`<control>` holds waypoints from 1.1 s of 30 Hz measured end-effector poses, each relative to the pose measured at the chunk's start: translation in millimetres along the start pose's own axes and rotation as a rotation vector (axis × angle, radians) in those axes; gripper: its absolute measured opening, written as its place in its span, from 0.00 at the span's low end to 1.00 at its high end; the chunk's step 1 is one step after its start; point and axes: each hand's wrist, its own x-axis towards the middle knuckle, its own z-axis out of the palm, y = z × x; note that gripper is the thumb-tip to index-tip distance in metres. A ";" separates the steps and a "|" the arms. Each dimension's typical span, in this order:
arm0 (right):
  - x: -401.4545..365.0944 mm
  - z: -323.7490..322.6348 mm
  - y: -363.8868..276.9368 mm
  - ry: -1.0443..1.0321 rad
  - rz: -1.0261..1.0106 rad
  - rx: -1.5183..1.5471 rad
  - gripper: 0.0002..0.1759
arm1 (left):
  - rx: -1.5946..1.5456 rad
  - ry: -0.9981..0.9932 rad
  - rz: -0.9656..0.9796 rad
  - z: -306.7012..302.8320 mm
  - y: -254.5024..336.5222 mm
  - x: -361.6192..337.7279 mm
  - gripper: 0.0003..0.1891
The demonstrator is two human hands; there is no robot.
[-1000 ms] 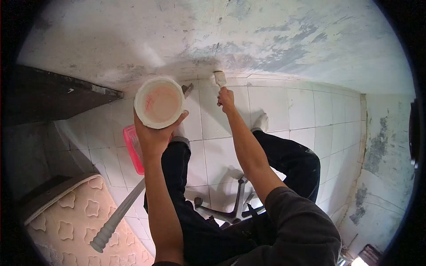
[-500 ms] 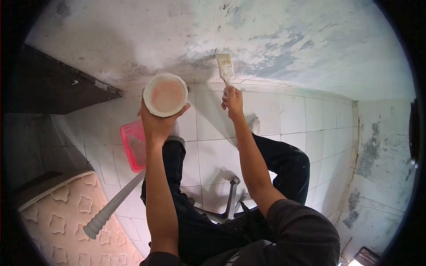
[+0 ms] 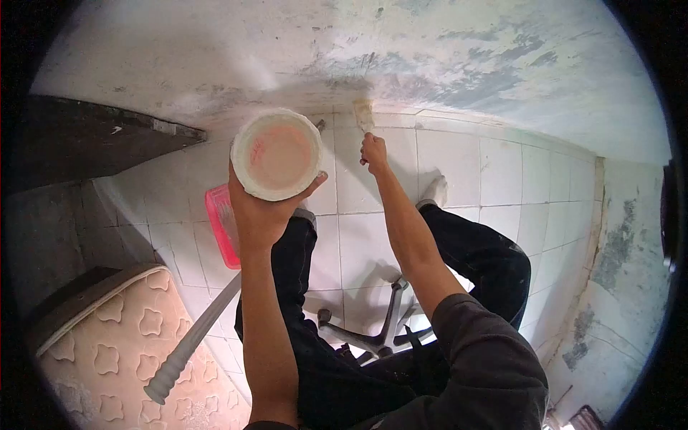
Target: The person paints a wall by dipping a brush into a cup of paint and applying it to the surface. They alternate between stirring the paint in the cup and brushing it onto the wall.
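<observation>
My left hand (image 3: 266, 215) is wrapped round a pale tub (image 3: 276, 154), held up with its open top facing me; whitish paint with pinkish patches shows inside. My right hand (image 3: 373, 153) is closed on the handle of a paintbrush (image 3: 363, 115). The brush's bristles lie at the foot of the patchy white and grey wall (image 3: 459, 64), just above the floor tiles. Whether the bristle tips press on the wall is hard to tell.
Below the left forearm, a pink tray (image 3: 223, 236) sits on the tiled floor (image 3: 373, 236) with a grey pole (image 3: 190, 344) near it. A patterned mattress (image 3: 129, 351) lies at lower left, dark wooden furniture (image 3: 93, 140) at upper left. A chair base (image 3: 387, 333) stands under me.
The brush has moved lower on the wall, its bristles now turned more away from me. The tub looks larger and nearer. My view has shifted slightly.
</observation>
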 end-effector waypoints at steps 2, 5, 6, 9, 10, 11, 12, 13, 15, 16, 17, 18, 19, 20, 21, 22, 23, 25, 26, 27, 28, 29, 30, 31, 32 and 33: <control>-3.7 1.0 6.4 0.020 -0.003 -0.021 0.19 | 0.005 -0.023 -0.012 -1.5 4.5 0.1 0.41; -5.4 -3.7 10.5 0.037 0.014 -0.035 0.19 | -0.017 -0.039 -0.026 -0.7 3.5 0.6 0.41; -4.7 -4.1 10.6 0.029 0.047 -0.026 0.19 | -0.033 -0.035 -0.037 -0.8 1.3 0.5 0.42; -3.0 -1.6 7.5 0.062 0.041 -0.035 0.19 | 0.025 -0.014 -0.009 -2.6 -4.5 -0.5 0.42; -3.4 -0.5 4.0 0.064 0.041 -0.035 0.19 | 0.023 -0.015 -0.009 -3.1 -4.0 -0.6 0.42; -1.8 1.7 -1.0 0.039 -0.002 -0.008 0.19 | -0.012 -0.016 -0.022 -2.9 -2.9 -0.4 0.42; -4.5 3.7 -7.4 0.017 -0.044 0.020 0.19 | -0.047 -0.019 -0.035 -2.7 -2.0 -0.5 0.42; -10.4 5.8 -14.2 0.022 -0.044 0.022 0.19 | -0.049 -0.025 -0.034 -3.4 -0.9 -1.3 0.42; -20.6 14.2 -32.6 0.026 -0.201 0.018 0.21 | 0.028 -0.025 -0.021 -6.5 2.4 -0.4 0.42; -30.8 16.6 -37.1 0.039 -0.201 0.023 0.21 | 0.023 -0.037 -0.018 -7.5 3.0 -1.8 0.42; -41.7 19.8 -41.6 0.021 -0.269 0.031 0.20 | 0.039 -0.009 -0.009 -7.7 1.7 -2.2 0.43; -49.4 23.9 -45.2 0.009 -0.338 0.040 0.18 | 0.052 0.014 0.002 -7.8 -0.3 -2.0 0.43; -42.1 30.1 -41.6 0.035 -0.482 -0.003 0.19 | 0.041 -0.011 0.009 -8.5 -3.0 -1.7 0.43; -35.5 35.4 -35.7 0.067 -0.621 -0.049 0.19 | 0.106 -0.004 -0.016 -11.1 -7.3 -1.3 0.43; -47.2 40.0 -42.8 0.067 -0.643 -0.007 0.19 | 0.174 0.005 -0.037 -13.5 -13.0 0.1 0.42; -65.3 42.7 -54.4 0.065 -0.665 0.034 0.18 | -0.011 -0.011 -0.030 -15.1 -23.3 0.7 0.42; -81.3 43.3 -64.4 0.087 -0.669 0.043 0.18 | -0.016 -0.032 -0.020 -15.9 -23.4 1.8 0.42; -114.2 44.9 -84.7 0.004 -0.608 0.101 0.18 | -0.001 -0.004 -0.016 -18.0 -18.0 2.3 0.41; -134.3 44.2 -99.3 0.013 -0.615 0.112 0.18 | 0.010 0.016 -0.007 -16.4 -13.5 2.1 0.41; -155.6 42.8 -113.4 -0.022 -0.581 0.198 0.19 | 0.013 0.007 0.004 -16.3 -11.2 1.9 0.41; -162.6 41.7 -118.9 -0.057 -0.545 0.283 0.20 | 0.003 0.027 -0.014 -15.9 -11.2 1.4 0.42; -157.8 41.0 -118.2 -0.049 -0.544 0.290 0.20 | -0.008 0.047 -0.037 -15.3 -12.3 -0.5 0.42; -145.6 42.3 -113.6 -0.025 -0.581 0.215 0.20 | -0.003 0.036 -0.039 -16.0 -12.9 -0.3 0.42; -133.8 43.5 -107.9 -0.004 -0.611 0.139 0.21 | 0.027 0.017 -0.016 -17.8 -12.9 0.8 0.42; -122.5 43.3 -101.5 -0.003 -0.604 0.143 0.21 | 0.056 0.001 0.008 -18.8 -13.8 1.6 0.43; -112.1 42.8 -95.9 -0.017 -0.500 0.163 0.21 | 0.062 -0.002 0.003 -18.9 -15.7 1.5 0.43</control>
